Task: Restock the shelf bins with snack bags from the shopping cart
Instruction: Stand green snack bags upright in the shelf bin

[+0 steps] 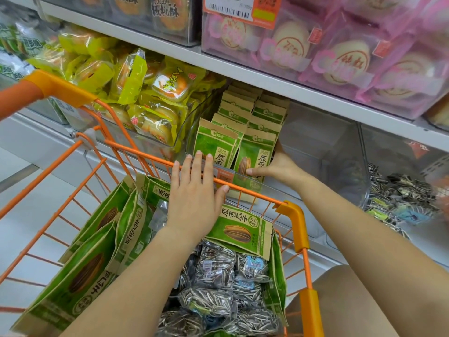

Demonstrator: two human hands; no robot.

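Green and kraft sunflower-seed bags (243, 122) stand in two rows inside a clear shelf bin (245, 180). My right hand (279, 166) reaches into that bin and grips the front right bag (255, 152), thumb on its face and fingers behind it. My left hand (196, 190) lies flat, fingers straight, over the far rim of the orange shopping cart (294, 217), fingertips at the bin's front wall. More of the same green bags (97, 254) fill the cart's left side, and one (243, 229) lies flat at the right. Small striped seed packets (218, 283) are heaped in the cart's middle.
Left of the seed bin is a bin of yellow pastry packs (145, 93). To the right stands a clear bin (323, 152) and, beyond it, one with striped packets (401, 195). The upper shelf (267, 76) carries pink cake packs (340, 49) and a price tag (243, 8).
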